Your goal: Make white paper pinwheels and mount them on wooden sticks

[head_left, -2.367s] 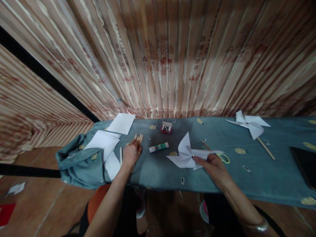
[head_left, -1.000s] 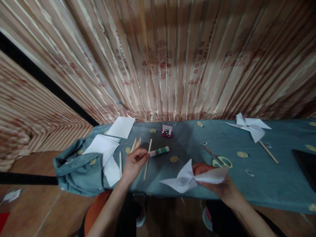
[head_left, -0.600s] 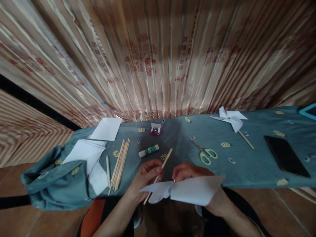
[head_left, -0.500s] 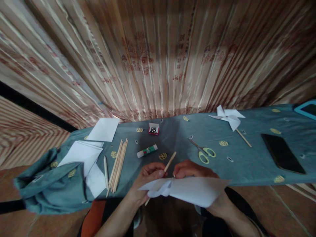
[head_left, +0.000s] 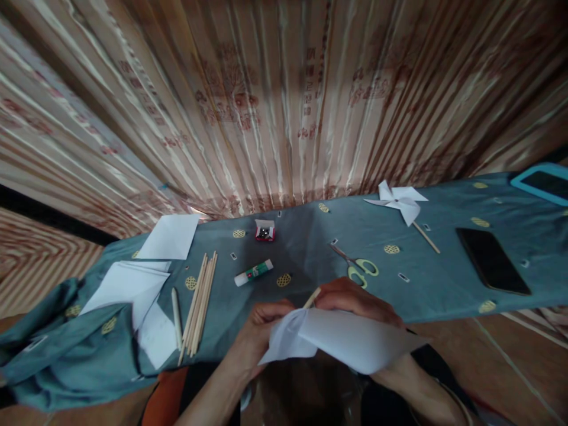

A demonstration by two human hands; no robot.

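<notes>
A white paper pinwheel (head_left: 355, 338) with folded blades is between my two hands above the table's front edge. The tip of a wooden stick (head_left: 312, 297) pokes out behind the paper. My left hand (head_left: 254, 334) is closed on the stick, its fingertips partly covered by the paper. Curled around the pinwheel's centre, my right hand (head_left: 355, 297) presses close to the stick's tip. Paper hides the spot where the fingers meet. Just beyond my right hand lie green-handled scissors (head_left: 357, 266).
A glue stick (head_left: 254, 273), a small red box of pins (head_left: 265, 231), several wooden sticks (head_left: 199, 307), a white pen-like rod (head_left: 176, 316) and white paper sheets (head_left: 171, 236) lie on the green cloth (head_left: 306, 236). A finished pinwheel (head_left: 399, 204), phone (head_left: 492, 260) and blue-framed tablet (head_left: 544, 182) are rightward.
My right hand has moved in over the stick's tip, which now shows less. The pinwheel has turned slightly, its blades hiding the stick's lower end. The view has shifted to the right.
</notes>
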